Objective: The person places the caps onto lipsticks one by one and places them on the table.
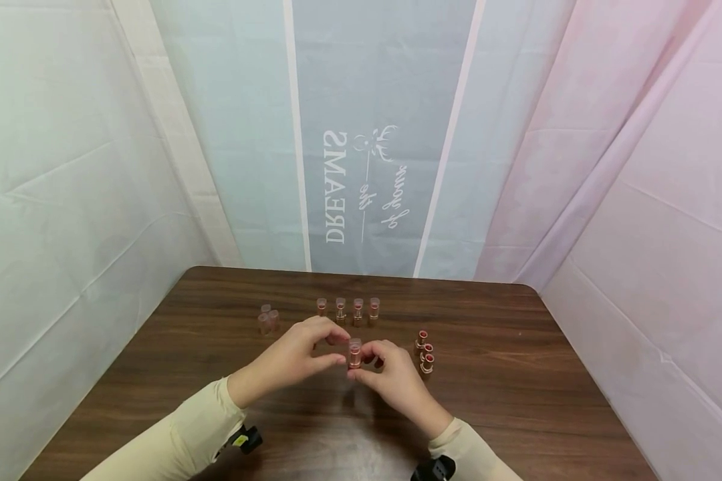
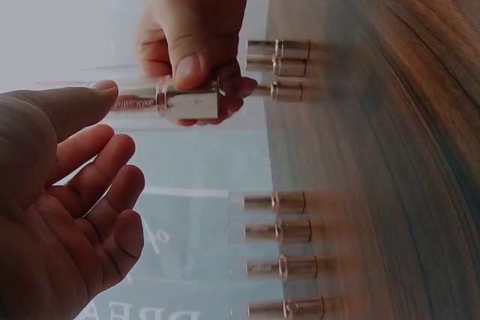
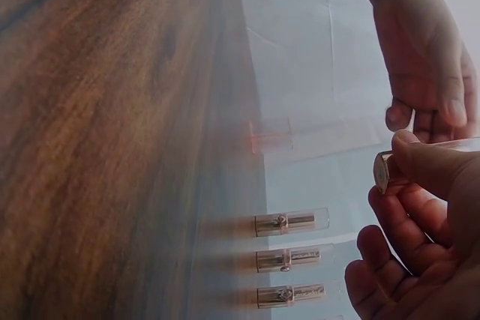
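Observation:
In the head view, my right hand pinches the metallic lower part of a lipstick between thumb and fingers, above the table. A clear cap covers the lipstick's top. My left hand is beside the cap, its fingers spread and relaxed. The left wrist view shows the left thumb right at the clear end, with the other fingers loosely bent away from it. From the right wrist view, only the base of the held lipstick shows clearly past the right thumb.
Several capped lipsticks stand in a row behind the hands on the wooden table. Three clear caps are grouped at the left. At the right stand three uncapped lipsticks. A printed curtain hangs behind the table's far edge.

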`<state>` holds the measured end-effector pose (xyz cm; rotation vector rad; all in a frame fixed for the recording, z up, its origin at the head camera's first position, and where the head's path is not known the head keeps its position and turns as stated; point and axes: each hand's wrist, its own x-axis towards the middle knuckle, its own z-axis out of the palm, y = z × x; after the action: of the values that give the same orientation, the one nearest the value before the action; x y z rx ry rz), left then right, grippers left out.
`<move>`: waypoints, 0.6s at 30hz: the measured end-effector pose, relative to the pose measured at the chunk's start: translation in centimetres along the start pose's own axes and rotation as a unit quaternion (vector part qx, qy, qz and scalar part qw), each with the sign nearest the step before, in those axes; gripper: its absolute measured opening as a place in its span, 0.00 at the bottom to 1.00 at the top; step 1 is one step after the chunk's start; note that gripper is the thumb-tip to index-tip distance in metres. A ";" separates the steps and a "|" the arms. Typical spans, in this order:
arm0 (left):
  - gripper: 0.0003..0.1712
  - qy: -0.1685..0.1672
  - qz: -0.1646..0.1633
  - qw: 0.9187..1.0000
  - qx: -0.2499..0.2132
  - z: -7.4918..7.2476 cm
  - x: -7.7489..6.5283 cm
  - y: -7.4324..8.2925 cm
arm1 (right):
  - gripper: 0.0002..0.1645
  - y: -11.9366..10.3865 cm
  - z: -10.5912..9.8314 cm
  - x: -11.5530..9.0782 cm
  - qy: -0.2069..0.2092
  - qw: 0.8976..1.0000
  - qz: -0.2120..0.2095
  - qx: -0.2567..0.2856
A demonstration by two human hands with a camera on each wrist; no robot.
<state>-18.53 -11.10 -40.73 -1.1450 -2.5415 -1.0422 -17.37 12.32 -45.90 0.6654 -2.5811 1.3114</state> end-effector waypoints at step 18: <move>0.15 0.065 -0.064 0.996 0.013 -3.0 -3.0 -2.4 | 0.16 0.2 -0.4 0.5 0.011 0.999 0.036 0.009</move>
<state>-18.49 -15.98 -41.03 -0.8866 -2.5454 -1.0706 -17.90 12.64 -45.64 0.5614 -2.6020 1.3564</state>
